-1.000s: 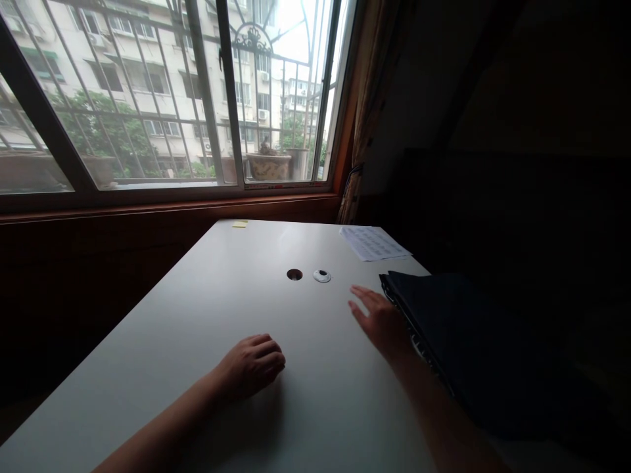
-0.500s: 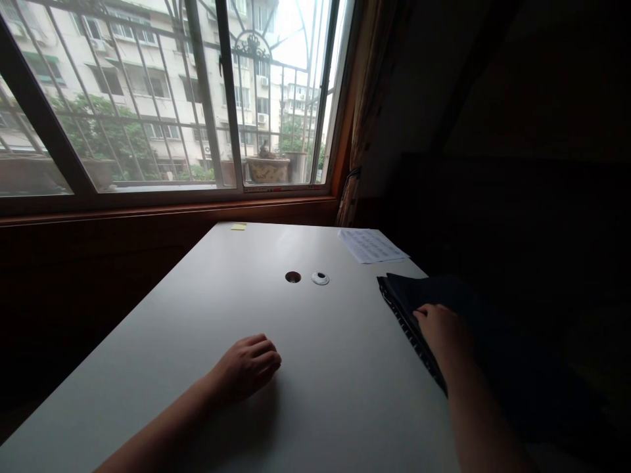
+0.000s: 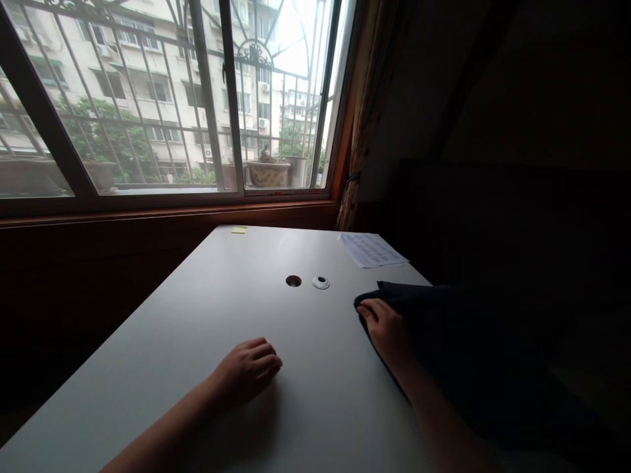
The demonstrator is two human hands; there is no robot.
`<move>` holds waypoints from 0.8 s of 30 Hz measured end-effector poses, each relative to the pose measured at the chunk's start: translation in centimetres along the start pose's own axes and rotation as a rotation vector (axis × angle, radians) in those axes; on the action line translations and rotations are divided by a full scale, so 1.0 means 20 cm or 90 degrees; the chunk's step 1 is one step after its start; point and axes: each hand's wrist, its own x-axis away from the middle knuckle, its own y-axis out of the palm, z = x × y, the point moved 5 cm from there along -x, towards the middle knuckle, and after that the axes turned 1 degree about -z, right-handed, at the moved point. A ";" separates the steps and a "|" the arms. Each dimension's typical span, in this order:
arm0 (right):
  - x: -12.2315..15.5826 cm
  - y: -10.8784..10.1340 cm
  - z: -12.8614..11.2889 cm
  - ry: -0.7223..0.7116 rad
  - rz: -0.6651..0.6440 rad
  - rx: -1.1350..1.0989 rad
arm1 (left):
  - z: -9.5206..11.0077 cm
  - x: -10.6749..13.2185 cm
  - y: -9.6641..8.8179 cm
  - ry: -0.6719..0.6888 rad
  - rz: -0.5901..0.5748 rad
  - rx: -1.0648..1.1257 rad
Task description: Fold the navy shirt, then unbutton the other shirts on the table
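Note:
Over the white table [image 3: 207, 309], my left hand [image 3: 251, 368] hangs with its fingers curled in, back of the hand up; nothing shows in it, though its fingertips are partly hidden. To the right, my right hand [image 3: 387, 325] pinches the left edge of a dark navy cloth [image 3: 419, 299]. The cloth lies over the table's right side, and its far right part is lost in shadow. Its exact kind cannot be made out.
A round hole [image 3: 293, 281] in the tabletop has a white ring cover [image 3: 321, 282] beside it. Printed sheets [image 3: 372, 249] lie at the back right corner, a yellow sticky note [image 3: 239, 230] at the back left. Behind stand a barred window [image 3: 172, 98] and a tied curtain [image 3: 351, 190].
My right hand has moved left, pulling the cloth's edge further over the table; the white-marked border seen before is now covered. My left hand has hardly moved.

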 end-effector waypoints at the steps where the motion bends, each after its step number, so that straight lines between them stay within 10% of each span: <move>1: 0.02 0.06 -0.08 -0.009 -0.037 -0.081 | 0.00 0.00 0.00 0.000 0.004 0.000; 9: 0.25 0.25 -0.60 0.004 -0.457 -0.777 | 0.01 -0.01 -0.06 -0.034 0.017 -0.011; 16: 0.26 0.25 -0.51 0.268 -0.499 -1.009 | 0.10 -0.04 -0.02 -0.024 -0.066 -0.041; 24: 0.22 0.35 -0.34 0.409 -0.363 -0.910 | 0.05 -0.01 0.02 -0.075 -0.044 -0.086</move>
